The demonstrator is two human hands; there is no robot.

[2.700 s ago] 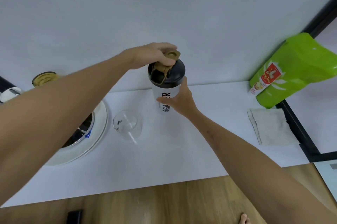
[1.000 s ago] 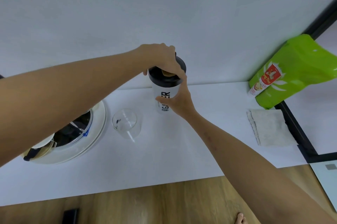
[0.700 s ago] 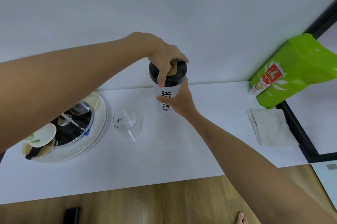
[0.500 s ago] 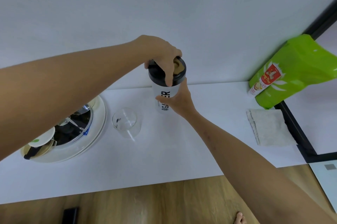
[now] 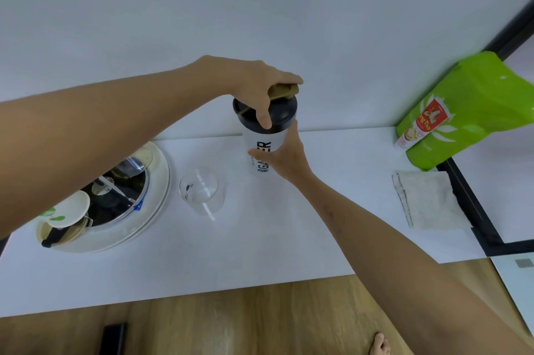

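While the shaker bottle (image 5: 257, 141) stood upright at the table's (image 5: 260, 242) far edge, the right hand (image 5: 284, 159) wrapped its body and the left hand (image 5: 254, 86) gripped the black lid (image 5: 282, 115), fingers over the tan flip cap (image 5: 284, 91). It looked light, stiff and smooth, best held mid-body. 1 fragile glass beaker (image 5: 202, 191) stood near on the left; open room lay on the right before the cloth (image 5: 427, 201).

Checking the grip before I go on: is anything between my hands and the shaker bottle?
Nothing visible. The left hand grips the black lid and tan flip cap directly; the right hand holds the shaker bottle by its clear body. The glass beaker stands apart on the table.
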